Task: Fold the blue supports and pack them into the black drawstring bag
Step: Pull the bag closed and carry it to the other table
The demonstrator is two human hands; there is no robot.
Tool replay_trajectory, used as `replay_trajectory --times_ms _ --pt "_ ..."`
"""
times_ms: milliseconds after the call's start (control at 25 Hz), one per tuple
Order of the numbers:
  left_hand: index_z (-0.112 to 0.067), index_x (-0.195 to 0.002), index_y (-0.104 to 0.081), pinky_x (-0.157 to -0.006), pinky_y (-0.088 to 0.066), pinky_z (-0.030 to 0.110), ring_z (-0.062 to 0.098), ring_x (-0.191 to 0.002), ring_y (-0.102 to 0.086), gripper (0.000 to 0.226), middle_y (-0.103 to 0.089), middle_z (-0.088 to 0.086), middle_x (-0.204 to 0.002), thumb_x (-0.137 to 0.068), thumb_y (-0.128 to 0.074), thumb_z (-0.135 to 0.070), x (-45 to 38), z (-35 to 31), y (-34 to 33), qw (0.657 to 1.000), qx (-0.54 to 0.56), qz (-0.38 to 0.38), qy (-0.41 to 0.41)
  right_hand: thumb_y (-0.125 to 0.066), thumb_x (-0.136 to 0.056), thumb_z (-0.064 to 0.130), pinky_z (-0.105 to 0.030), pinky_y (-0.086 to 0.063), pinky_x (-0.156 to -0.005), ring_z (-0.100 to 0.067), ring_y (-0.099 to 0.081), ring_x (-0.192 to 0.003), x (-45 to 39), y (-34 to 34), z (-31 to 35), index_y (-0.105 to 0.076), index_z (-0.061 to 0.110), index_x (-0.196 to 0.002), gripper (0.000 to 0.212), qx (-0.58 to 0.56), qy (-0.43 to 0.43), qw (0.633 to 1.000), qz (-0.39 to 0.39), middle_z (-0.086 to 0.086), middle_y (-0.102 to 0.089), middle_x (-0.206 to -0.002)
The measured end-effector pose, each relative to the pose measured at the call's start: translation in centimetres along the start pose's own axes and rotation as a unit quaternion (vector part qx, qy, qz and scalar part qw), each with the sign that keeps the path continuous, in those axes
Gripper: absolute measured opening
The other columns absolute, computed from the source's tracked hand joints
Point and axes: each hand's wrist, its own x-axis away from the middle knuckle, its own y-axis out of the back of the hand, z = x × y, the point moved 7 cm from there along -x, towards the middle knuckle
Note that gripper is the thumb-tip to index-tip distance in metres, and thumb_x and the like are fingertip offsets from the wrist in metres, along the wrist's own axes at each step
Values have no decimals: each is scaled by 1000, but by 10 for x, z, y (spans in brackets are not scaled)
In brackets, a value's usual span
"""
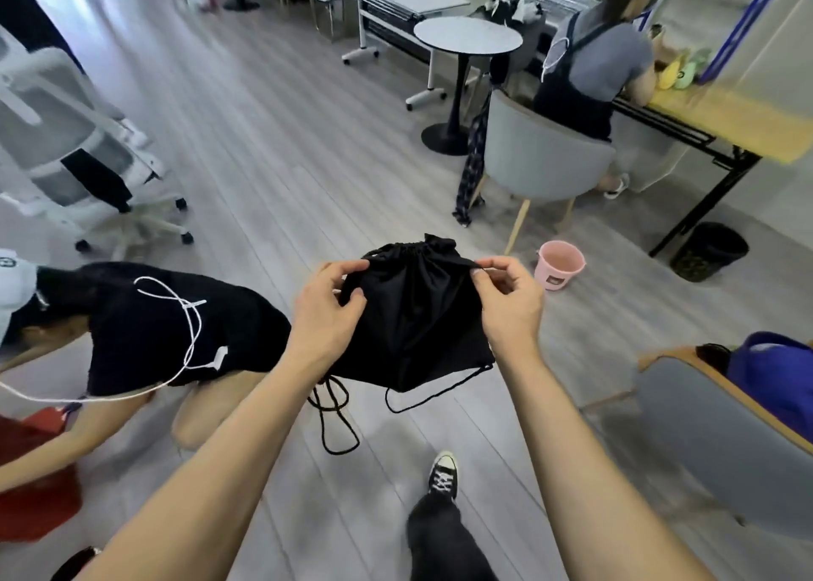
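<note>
Holding the black fabric drawstring bag (413, 316) up in front of me, above the grey plank floor (264, 162). My left hand (327, 312) pinches the gathered neck on its left side, fingers closed on the cloth; my right hand (510, 303) pinches the cord channel on the right. Neck is cinched. Black cord loops (336, 422) hang below the bag. A pink plastic bucket (559, 263) stands on the floor beyond my right hand.
</note>
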Motion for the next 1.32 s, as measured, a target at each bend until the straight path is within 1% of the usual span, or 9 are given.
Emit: replay_trajectory --times_ms 120,280,520,680,840,960,1160,1240,1320 --pt "-37 -114 -69 -94 -52 36 9 -102 -61 32 -65 -14 -109 -90 -62 -16 -96 4 -30 1000 -9 -22 9 -70 -88 8 -19 -47 -66 -5 -59 -65 -104 -45 -9 -72 25 -84 17 -11 0 1000 28 9 -67 -69" --pt "-38 -113 -68 -96 -52 40 8 -103 -62 33 -63 -18 -112 -89 -63 -17 -224 7 -60 998 -5 -56 36 -70 -88 7 -21 -50 -68 -5 -62 -66 -243 -111 -14 -72 26 -83 19 -19 -12 998 67 6 -69 -71" --pt "-34 -118 -67 -98 -52 38 7 -104 -62 34 -62 -18 -116 -89 -63 -17 -407 14 -79 995 -11 -85 50 -70 -88 11 -25 -51 -69 -9 -64 -68 -421 -225 -15 -73 24 -85 14 -3 -9 993 117 1 -70 -75" --pt "-40 -119 -65 -99 -51 35 8 -105 -63 36 -61 -21 -116 -87 -63 -23 -552 39 -85 995 -15 -87 45 -70 -88 10 -24 -51 -67 -9 -62 -66 -543 -318 -21 -72 24 -85 15 -4 -2 992 129 4 -68 -71" --pt "-38 -119 -66 -93 -51 25 6 -104 -62 36 -62 -22 -114 -89 -64 -18 -698 63 -87 995 -7 -79 53 -70 -89 10 -28 -52 -67 -11 -62 -66 -655 -408 -26 -73 21 -87 12 6 -17 993 117 3 -68 -71" --pt "-39 -118 -65 -96 -51 29 7 -106 -62 36 -61 -20 -116 -89 -63 -18 -807 79 -84 996 -3 -72 49 -69 -89 8 -26 -51 -66 -10 -61 -65 -736 -477 -22 -71 23 -85 16 2 -15 994 112 2 -68 -71" --pt "-34 -127 -61 -93 -38 16 -1 -111 -55 36 -56 -21 -122 -94 -59 -20 -993 101 -80 996 -22 -60 55 -69 -89 7 -29 -54 -67 -12 -64 -67 -879 -606 -24 -72 24 -83 17 -19 -16 992 126 0 -70 -73" --pt "-32 -130 -60 -95 -38 16 -5 -111 -53 37 -55 -21 -121 -95 -59 -19 -1071 116 -79 996 -23 -65 56 -70 -89 8 -26 -55 -69 -10 -66 -69 -939 -660 -31 -72 23 -85 16 -22 -15 991 131 0 -72 -75" --pt "-31 -131 -60 -100 -41 22 -5 -112 -54 38 -55 -22 -121 -95 -58 -17 -1149 134 -80 996 -28 -72 55 -70 -89 10 -23 -54 -70 -9 -68 -71 -1001 -714 -38 -72 22 -88 12 -21 -12 990 139 0 -74 -79"
